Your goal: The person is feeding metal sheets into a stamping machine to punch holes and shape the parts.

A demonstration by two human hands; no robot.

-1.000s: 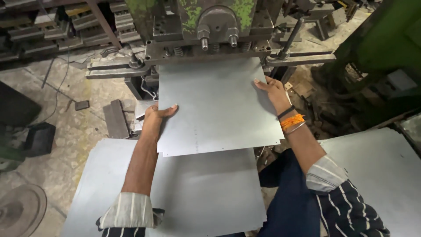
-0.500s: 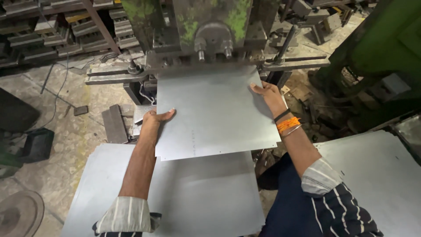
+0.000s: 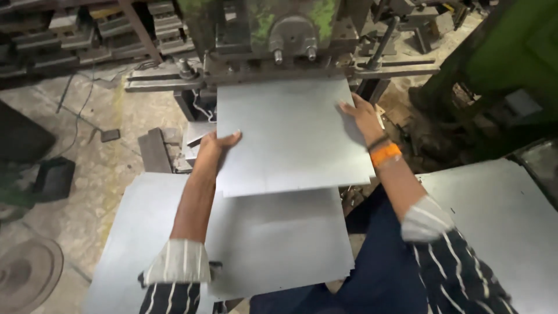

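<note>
the left hand point(image 3: 216, 144) has its fingers together, wrapped over the left edge of the metal sheet point(image 3: 290, 134), thumb on top, clamped on that edge. the right hand point(image 3: 361, 116) lies with fingers spread a little apart, flat on the sheet's right edge, pressing and steering more than pinching; whether the fingertips curl under the edge cannot be told. an orange wristband point(image 3: 386, 154) sits on the right wrist.

compared with a second ago, the sheet sits further in: its far edge now lies right under the head of the green press machine point(image 3: 279, 29), and both hands are closer to the machine, the right one having slid up along the edge. the sheet looks to be fed squarely into the press bed, with the near edge free and overhanging.

the held sheet lies level between the hands, its near part above a stack of similar sheets point(image 3: 273, 244) that rests low in front of the person. another sheet pile point(image 3: 500, 221) lies to the right, well apart from the hands.

no bin, tray or box shows clearly; the stacks lie bare. dark metal blocks crowd a rack point(image 3: 75, 35) at upper left, and a round metal disc point(image 3: 26, 273) lies on the floor at lower left.
</note>
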